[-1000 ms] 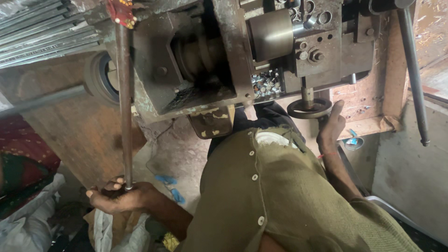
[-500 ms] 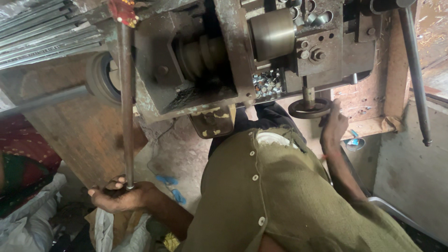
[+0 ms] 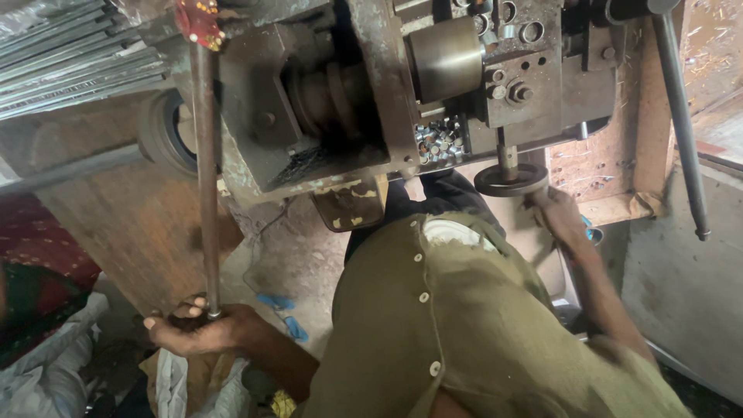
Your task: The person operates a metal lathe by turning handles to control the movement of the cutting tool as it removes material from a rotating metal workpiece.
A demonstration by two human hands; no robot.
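Workshop lathe (image 3: 464, 93): right hand (image 3: 561, 220) has shifted off handwheel (image 3: 511, 179)

Olive-green shirt (image 3: 480, 325) with pale buttons; rusty brown lever rod (image 3: 206, 178) topped by a red knob (image 3: 199, 22); grey, grimy lathe (image 3: 402, 85); dark handwheel (image 3: 511, 179).

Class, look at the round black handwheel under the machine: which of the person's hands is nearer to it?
The right hand is nearer: it sits at the handwheel, just beside its rim. The left hand is far off, low on the other side, gripping the bottom end of the long rusty lever.
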